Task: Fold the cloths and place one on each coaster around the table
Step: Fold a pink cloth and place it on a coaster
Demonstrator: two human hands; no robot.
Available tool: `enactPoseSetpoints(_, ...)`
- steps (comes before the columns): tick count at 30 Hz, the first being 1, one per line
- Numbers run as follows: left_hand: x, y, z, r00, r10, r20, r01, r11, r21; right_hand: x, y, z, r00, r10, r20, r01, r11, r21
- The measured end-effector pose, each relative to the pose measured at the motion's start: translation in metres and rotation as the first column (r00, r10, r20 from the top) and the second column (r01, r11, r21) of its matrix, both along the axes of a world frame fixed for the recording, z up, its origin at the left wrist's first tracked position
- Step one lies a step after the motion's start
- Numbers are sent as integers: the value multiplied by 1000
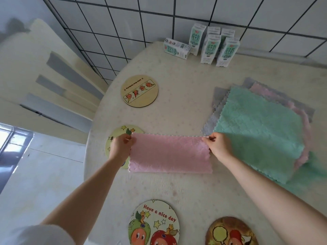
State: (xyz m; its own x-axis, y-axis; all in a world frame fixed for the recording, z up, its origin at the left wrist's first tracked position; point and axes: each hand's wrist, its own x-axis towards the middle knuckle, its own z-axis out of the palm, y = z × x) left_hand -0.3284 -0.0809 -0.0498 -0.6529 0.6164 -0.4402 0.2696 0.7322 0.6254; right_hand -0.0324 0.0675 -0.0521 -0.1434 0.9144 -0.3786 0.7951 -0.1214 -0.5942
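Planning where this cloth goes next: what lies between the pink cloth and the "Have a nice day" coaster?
Nothing: the head view shows bare table between the pink cloth and that coaster.

Count of what lies on the bench [185,106]

Four round coasters: one tan [139,91], one pale yellow [115,137] partly covered, one reading "Have a nice day" [154,225], one brown [231,232]. Six milk cartons: five upright [210,48], one lying flat [177,48]. One pink cloth [169,153] folded in half. One stack of cloths [261,128], green on top with pink and grey edges below; its exact number cannot be told. Two hands, left [122,147] and right [219,145]. One chair [44,82].
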Motion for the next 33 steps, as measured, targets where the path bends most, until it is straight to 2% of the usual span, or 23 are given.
enactPoseSetpoints(3,0,-4,1,996,46,-71,-47,999,-13,-1,-5,14,999,6,37,-7,1000,30)
enactPoseSetpoints(5,5,-13,5,958,63,-281,-50,997,51,2,-16,27,997,41,71,-49,993,111)
enactPoseSetpoints(7,22,-26,14,865,-64,-498,144,982,125,8,-38,37,977,152,151,-188,945,268)
enactPoseSetpoints(9,52,-42,19,779,-297,-552,455,874,172,12,-71,39,918,333,216,-392,847,359)
enactPoseSetpoints(11,86,-60,9,637,-551,-539,694,714,89,11,-105,29,813,519,264,-582,743,331)
enactPoseSetpoints(14,122,-77,-13,430,-743,-513,835,543,-86,4,-137,6,679,654,333,-733,618,284)
enactPoseSetpoints(16,130,-80,-22,378,-770,-514,845,514,-149,1,-143,-3,633,666,396,-774,550,313)
enactPoseSetpoints(20,113,-92,-30,443,-744,-500,773,600,-208,18,-139,-8,579,647,496,-814,488,314)
enactPoseSetpoints(25,75,-133,-34,469,-718,-514,703,656,-275,54,-133,-6,503,626,596,-864,390,319)
enactPoseSetpoints(28,64,-148,-32,488,-719,-494,674,671,-311,62,-125,-1,485,627,610,-874,370,315)
enactPoseSetpoints(33,74,-148,-27,521,-672,-525,646,713,-271,41,-118,2,442,583,682,-897,308,318)
